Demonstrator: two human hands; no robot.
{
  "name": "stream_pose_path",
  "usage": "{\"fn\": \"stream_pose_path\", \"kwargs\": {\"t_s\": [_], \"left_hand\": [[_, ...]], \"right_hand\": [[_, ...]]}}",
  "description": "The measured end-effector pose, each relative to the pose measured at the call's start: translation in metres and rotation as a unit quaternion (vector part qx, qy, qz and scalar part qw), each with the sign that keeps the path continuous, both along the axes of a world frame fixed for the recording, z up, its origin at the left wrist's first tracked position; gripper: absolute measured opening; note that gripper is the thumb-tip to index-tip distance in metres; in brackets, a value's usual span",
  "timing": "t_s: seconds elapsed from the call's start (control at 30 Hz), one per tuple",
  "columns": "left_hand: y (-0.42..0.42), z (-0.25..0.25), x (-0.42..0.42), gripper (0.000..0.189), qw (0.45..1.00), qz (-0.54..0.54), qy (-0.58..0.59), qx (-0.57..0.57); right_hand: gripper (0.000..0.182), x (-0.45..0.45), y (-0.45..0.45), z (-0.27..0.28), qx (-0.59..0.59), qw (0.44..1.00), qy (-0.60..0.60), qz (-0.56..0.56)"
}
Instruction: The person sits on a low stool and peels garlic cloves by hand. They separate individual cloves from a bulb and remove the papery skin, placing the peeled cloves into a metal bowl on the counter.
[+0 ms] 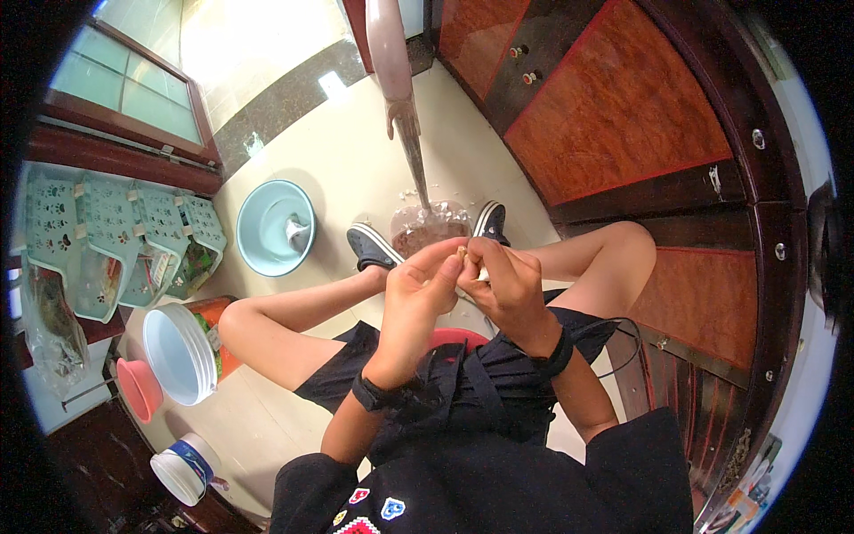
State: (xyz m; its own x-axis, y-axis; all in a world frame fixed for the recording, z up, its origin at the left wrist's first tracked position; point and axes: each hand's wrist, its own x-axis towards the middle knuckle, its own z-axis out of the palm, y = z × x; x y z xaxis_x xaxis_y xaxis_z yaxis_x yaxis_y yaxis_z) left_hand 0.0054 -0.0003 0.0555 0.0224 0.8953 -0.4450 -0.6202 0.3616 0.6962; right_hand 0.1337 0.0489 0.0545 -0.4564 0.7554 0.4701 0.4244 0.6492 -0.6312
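In front of my lap, my left hand [420, 284] and my right hand [508, 287] meet at the fingertips. Between them they pinch a small pale piece [462, 251] that looks like a garlic clove. Something white [484, 273] shows among the curled fingers of my right hand; the fingers hide most of it. Beyond the hands, a long-handled dustpan [408, 239] lies on the floor between my shoes. White papery flakes [437, 212] are in it, and a few are scattered around it. Part of a red plastic object [459, 338] shows beneath my wrists.
A light blue basin [243, 223] stands to the left, with a pale object [297, 232] inside. Nearer are a white bucket [170, 354], a pink basin [141, 392] and a lidded tub [181, 470]. Green storage baskets [107, 207] line the left wall; wooden cabinets [640, 113] stand at right.
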Motion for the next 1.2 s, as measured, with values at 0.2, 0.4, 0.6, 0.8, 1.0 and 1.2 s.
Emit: {"fn": "stream_pose_path", "kwargs": {"t_s": [0.2, 0.4, 0.6, 0.8, 1.0, 1.2], "left_hand": [[0.0, -0.004, -0.004, 0.026, 1.0, 0.01, 0.018, 0.002], [0.007, -0.01, -0.025, 0.025, 0.999, -0.009, -0.046, 0.019], [0.004, -0.013, -0.026, 0.03, 1.0, 0.012, 0.009, 0.001], [0.003, -0.01, -0.025, 0.035, 1.0, 0.0, 0.013, -0.001], [0.0, -0.009, -0.027, 0.032, 0.999, -0.019, 0.024, 0.018], [-0.001, 0.001, -0.015, 0.027, 0.985, -0.011, 0.166, 0.042]], "right_hand": [[0.017, -0.002, -0.007, 0.0, 0.057, 0.997, -0.05, 0.033], [0.015, 0.005, -0.021, -0.013, -0.024, 0.996, -0.042, 0.081], [0.01, 0.01, 0.0, -0.021, -0.179, 0.983, -0.008, 0.037], [0.007, 0.0, -0.002, 0.003, -0.203, 0.978, 0.036, 0.01], [0.01, -0.006, -0.005, 0.009, -0.215, 0.973, 0.075, -0.025], [0.013, -0.009, -0.008, 0.005, -0.19, 0.976, 0.095, -0.044]]}}
